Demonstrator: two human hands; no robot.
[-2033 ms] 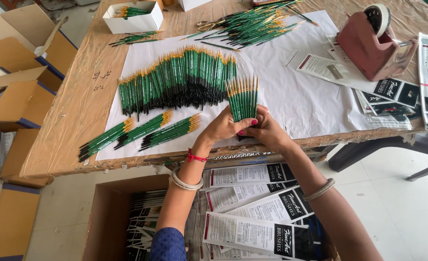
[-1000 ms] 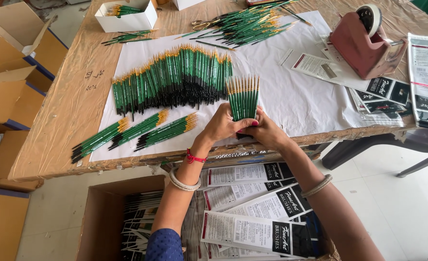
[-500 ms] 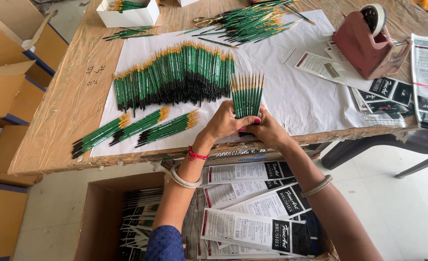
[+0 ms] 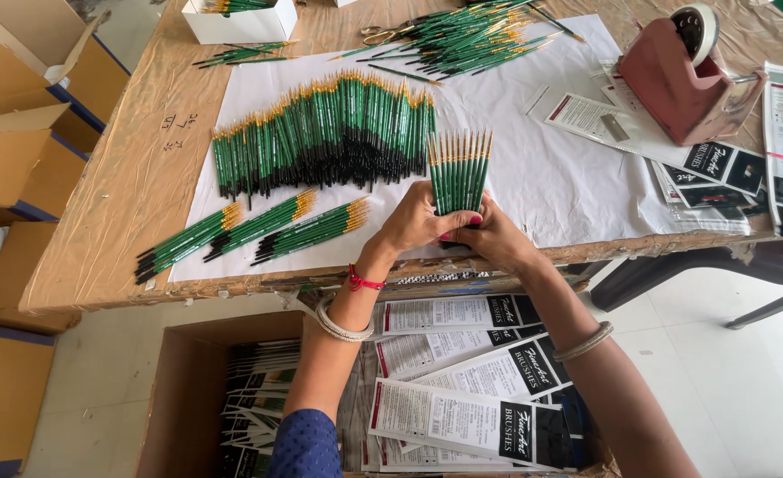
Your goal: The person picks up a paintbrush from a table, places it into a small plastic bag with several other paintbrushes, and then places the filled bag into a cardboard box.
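On the far left I see brown cardboard boxes stacked beside the tabletop. Moving in, three small bundles of green brushes lie slanted on the white paper sheet, with the long row of brushes fanned out just above them. A loose heap of brushes sits at the far edge. Now the middle: my left hand and right hand meet at the near edge, both grips closed around the black ends of a fan of brushes, held upright over the paper. Compared with two seconds ago, that fan stands a little more spread and even. To the right, printed packet cards and a red tape dispenser. Below the tabletop, an open carton of packaged brush sets.
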